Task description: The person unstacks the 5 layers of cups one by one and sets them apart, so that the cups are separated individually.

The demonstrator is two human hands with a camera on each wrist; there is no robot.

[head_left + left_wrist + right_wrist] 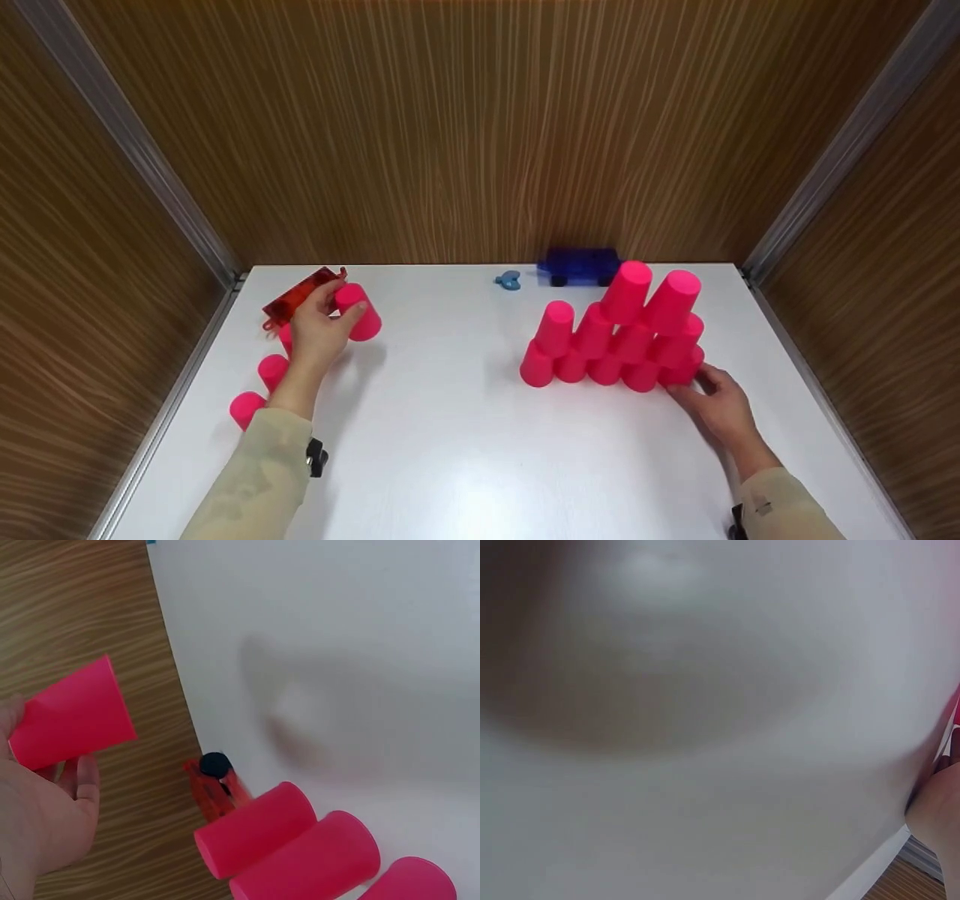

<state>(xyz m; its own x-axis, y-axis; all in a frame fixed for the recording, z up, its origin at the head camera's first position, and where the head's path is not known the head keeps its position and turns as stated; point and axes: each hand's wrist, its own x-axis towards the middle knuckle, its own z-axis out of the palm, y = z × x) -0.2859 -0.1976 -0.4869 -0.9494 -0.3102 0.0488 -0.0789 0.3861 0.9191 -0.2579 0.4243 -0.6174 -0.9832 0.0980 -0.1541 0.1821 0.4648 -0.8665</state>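
Closest to you, your pale sleeves (251,480) (784,502) reach in over the white worktop (465,435), a black wrist device (316,457) showing at the left cuff. Just past that cuff, three loose pink cups (272,370) stand in a slanting line, partly hidden by your arm, probably lined up there so that side is easy to pick from. Across to the right, your right hand (724,409) has its thumb and fingers round the end cup (684,371) of the bottom row; that looks like a steadying grip, as this corner carries weight from above. And here's the wall of stacked cups (630,341): five below, four over them, two on top toward the right, all mouth down, each upper one straddling its neighbours, presumably so the narrow ends make a footing. Over on the left, your left hand (319,330) pinches a single held cup (365,322) between thumb and fingers, clear of the surface, wide mouth downward, matching the rest. Behind that hand lies a red toy wagon (289,304); farther back sit a small blue piece (508,280) and a dark blue wagon (581,264), both near the wood-grain wall (480,135).
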